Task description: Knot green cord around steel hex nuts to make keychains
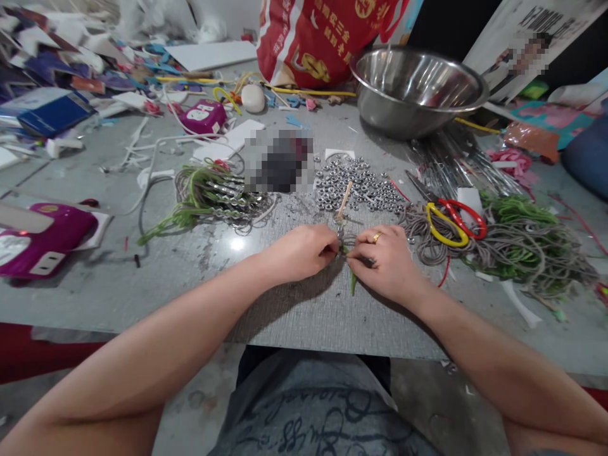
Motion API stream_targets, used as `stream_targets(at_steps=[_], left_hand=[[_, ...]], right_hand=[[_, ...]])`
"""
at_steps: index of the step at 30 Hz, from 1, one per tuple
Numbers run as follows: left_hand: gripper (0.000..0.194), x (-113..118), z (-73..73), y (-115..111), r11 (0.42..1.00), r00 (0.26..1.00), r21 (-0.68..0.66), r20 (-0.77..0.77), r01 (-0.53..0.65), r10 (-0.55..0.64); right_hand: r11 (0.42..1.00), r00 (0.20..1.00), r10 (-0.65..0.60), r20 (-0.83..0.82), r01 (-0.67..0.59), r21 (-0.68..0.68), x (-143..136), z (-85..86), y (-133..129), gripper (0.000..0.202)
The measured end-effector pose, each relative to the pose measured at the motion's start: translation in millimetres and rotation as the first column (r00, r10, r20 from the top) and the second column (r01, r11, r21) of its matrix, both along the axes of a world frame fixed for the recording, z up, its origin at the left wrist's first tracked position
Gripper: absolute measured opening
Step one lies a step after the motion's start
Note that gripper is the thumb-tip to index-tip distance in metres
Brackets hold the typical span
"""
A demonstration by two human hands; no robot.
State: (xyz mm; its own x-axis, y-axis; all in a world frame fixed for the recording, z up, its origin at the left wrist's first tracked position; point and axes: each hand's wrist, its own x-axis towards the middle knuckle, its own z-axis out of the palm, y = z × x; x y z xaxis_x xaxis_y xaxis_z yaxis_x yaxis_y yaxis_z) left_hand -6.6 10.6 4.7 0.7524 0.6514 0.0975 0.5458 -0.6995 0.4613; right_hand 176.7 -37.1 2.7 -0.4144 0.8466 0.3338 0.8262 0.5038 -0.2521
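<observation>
Close together at the middle of the table, my left hand [316, 250] and my right hand [382, 259] both pinch a thin cord. Its green end [353, 283] hangs below my right fingertips, and a grey stretch of it shows between the hands. A gold ring sits on a right finger. Just beyond my fingers stands a small wooden stick [345, 199]. Behind it lie many small metal nuts [365, 180] in a loose spread. What exactly lies inside each pinch is hidden by the fingers.
Scissors [456, 221] with red and yellow handles rest on grey and green cords [527, 240] at right. Finished-looking cord bundles [218, 196] lie at left. A steel bowl [413, 95], a red bag [313, 44] and a purple device [52, 234] stand around.
</observation>
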Motion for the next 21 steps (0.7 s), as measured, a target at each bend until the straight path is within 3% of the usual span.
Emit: stream_targets(at_steps=[10,21], left_hand=[[0.014,2.5,2.7,-0.7,1.0,0.997,0.026,-0.078,0.006,-0.004],[0.016,3.3,2.7,-0.1,0.999,0.994,0.049,-0.107,0.012,-0.007]], right_hand=[[0.996,0.989,-0.032,0.147,0.019,0.091,-5.1,3.0,-1.7,0.021],[0.999,0.996,-0.023,0.081,0.02,0.036,-7.1,1.2,-0.6,0.021]])
